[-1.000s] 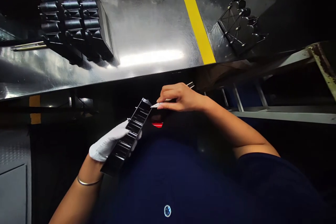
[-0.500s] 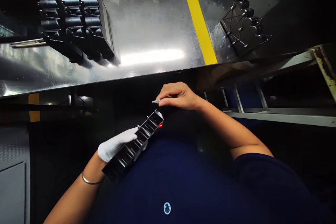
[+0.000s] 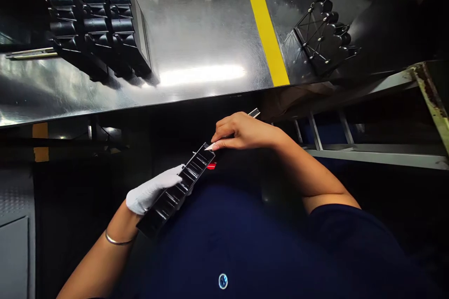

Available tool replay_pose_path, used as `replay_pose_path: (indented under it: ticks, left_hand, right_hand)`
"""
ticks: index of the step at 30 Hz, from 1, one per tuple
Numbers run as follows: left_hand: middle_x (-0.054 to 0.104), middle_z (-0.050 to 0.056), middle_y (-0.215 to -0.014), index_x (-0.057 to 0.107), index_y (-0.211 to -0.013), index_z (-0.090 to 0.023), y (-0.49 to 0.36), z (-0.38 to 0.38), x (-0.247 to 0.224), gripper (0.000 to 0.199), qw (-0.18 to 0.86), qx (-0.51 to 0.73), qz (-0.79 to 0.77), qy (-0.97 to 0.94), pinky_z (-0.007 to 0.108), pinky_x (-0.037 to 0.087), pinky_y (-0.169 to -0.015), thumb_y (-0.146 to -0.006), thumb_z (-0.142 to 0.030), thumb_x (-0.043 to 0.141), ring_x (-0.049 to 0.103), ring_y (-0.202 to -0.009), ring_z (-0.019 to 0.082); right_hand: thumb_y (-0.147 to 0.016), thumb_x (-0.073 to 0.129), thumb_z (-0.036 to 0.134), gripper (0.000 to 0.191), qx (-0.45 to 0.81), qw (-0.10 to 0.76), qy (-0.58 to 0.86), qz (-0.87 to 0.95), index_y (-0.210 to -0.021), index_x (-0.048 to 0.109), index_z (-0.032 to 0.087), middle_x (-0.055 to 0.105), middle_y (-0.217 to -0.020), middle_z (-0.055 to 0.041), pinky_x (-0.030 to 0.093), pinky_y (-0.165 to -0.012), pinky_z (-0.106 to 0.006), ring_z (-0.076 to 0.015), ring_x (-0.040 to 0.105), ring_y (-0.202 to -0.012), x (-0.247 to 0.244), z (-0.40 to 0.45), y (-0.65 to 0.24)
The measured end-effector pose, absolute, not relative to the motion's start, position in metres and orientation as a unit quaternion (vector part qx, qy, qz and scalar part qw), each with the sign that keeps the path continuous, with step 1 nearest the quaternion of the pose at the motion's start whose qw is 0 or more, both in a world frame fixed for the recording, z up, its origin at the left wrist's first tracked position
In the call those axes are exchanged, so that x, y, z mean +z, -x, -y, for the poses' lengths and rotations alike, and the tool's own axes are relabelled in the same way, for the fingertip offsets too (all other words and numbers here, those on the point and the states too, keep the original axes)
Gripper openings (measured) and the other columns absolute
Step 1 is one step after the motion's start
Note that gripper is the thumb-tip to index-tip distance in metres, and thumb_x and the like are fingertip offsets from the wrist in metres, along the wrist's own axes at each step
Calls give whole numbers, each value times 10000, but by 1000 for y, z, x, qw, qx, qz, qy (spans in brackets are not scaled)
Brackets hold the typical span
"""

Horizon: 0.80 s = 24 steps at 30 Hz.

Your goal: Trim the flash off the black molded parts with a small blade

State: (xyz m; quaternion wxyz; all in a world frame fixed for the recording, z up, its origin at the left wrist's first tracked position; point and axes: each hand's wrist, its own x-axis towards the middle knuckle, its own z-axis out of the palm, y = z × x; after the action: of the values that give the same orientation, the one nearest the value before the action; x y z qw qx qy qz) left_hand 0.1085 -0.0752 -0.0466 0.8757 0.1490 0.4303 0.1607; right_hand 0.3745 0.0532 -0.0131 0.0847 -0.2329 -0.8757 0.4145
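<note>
1. Table [image 3: 199,23]: its near edge lies on the far side of both hands; work on the near side of that edge, well apart from the three ribbed black parts [image 3: 95,25] at the table's left
2. Forearms: the right forearm [image 3: 301,163] enters from the near right with the elbow bent, the left forearm [image 3: 101,252] from the near left; elbows are best held close to the body, leaving fine motion to the wrists
3. Black slotted part [image 3: 192,171]: located between the hands, in front of the torso, slanting from near left to far right with its slotted face in view; a steady angle should give the tool good access to the far end
4. Left hand [image 3: 154,189], gloved: the grip clasps the part, thumb across the slotted face, some fingers visible past its right side; hold firmly, thumb away from the tool's path
5. Right hand [image 3: 242,131], bare: the grip pinches the slim tool [image 3: 254,112] between thumb and forefinger, knuckles upward; light, short strokes would probably give the best control
6. Tool tip [image 3: 209,147]: pale and pointed, at the part's far end; contact cannot be confirmed; direct any pressure away from the gloved fingers
</note>
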Motion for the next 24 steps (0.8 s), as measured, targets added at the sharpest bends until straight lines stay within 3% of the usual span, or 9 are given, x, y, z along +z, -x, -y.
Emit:
replay_pose_path:
  ticks: [2, 5, 8, 10, 14, 16, 19, 21, 24]
  left_hand:
    - [677, 55, -787, 667, -1039, -164, -108, 76, -49, 419, 891, 148, -408, -133, 222, 470, -489, -728, -439, 722, 604, -583, 142]
    - [660, 52, -768, 662, -1060, -173, -106, 77, -52, 468, 917, 142, -358, -108, 247, 448, -402, -743, -517, 656, 594, -495, 159]
    - [650, 45, -793, 648, -1073, -180, -107, 75, -52, 487, 917, 168, -345, -110, 260, 466, -399, -744, -538, 631, 594, -493, 157]
    - [649, 34, -811, 630, -1090, -197, -110, 73, -49, 482, 898, 194, -377, -121, 247, 466, -404, -744, -533, 646, 586, -498, 140]
    - [648, 28, -789, 618, -1135, -202, -120, 69, -39, 488, 834, 239, -447, -220, 262, 497, -488, -761, -510, 674, 573, -550, 139]
    - [680, 52, -888, 620, -1177, -207, -123, 68, -36, 469, 792, 258, -468, -296, 312, 544, -676, -791, -467, 671, 626, -724, 185]
    - [661, 65, -1181, 582, -1276, -238, -125, 67, -34, 502, 751, 261, -491, -356, 392, 470, -964, -817, -425, 667, 584, -1103, 265]
    - [624, 65, -1281, 550, -1323, -246, -125, 68, -34, 554, 745, 253, -500, -362, 435, 430, -1018, -816, -437, 666, 528, -1208, 299]
    - [618, 77, -1302, 538, -1340, -238, -125, 69, -35, 578, 746, 252, -499, -362, 466, 431, -1016, -815, -444, 662, 522, -1220, 321]
  right_hand:
    - [-869, 663, 369, 232, 418, 109, 222, 874, -888, 764, 161, 693, -785, -38, 413, -629, -213, -111, 629, -710, -20, -56, -373]
    - [-866, 653, 418, 284, 435, 224, 227, 842, -859, 757, 154, 705, -782, -49, 455, -646, -222, -117, 639, -710, -38, -51, -365]
    - [-894, 611, 414, 298, 440, 345, 299, 773, -831, 742, 154, 721, -778, -47, 483, -645, -219, -112, 645, -696, -53, -38, -352]
    - [-920, 579, 363, 285, 425, 380, 355, 741, -818, 732, 146, 729, -777, -45, 486, -649, -209, -108, 652, -696, -55, -27, -345]
    - [-952, 512, 304, 299, 382, 359, 413, 745, -807, 709, 133, 719, -750, -35, 447, -605, -190, -91, 631, -640, -47, -12, -339]
    - [-961, 492, 316, 322, 365, 328, 437, 754, -797, 701, 134, 704, -728, -31, 418, -583, -193, -87, 610, -613, -43, -9, -338]
    - [-977, 463, 352, 386, 347, 279, 462, 767, -744, 686, 138, 673, -675, -23, 379, -569, -202, -84, 580, -585, -40, -7, -337]
    - [-989, 440, 366, 414, 335, 252, 468, 778, -729, 677, 148, 659, -658, -16, 358, -568, -205, -84, 575, -583, -39, -6, -336]
    - [-999, 420, 379, 424, 315, 218, 461, 801, -737, 674, 161, 667, -678, -18, 343, -578, -207, -91, 599, -616, -39, -4, -336]
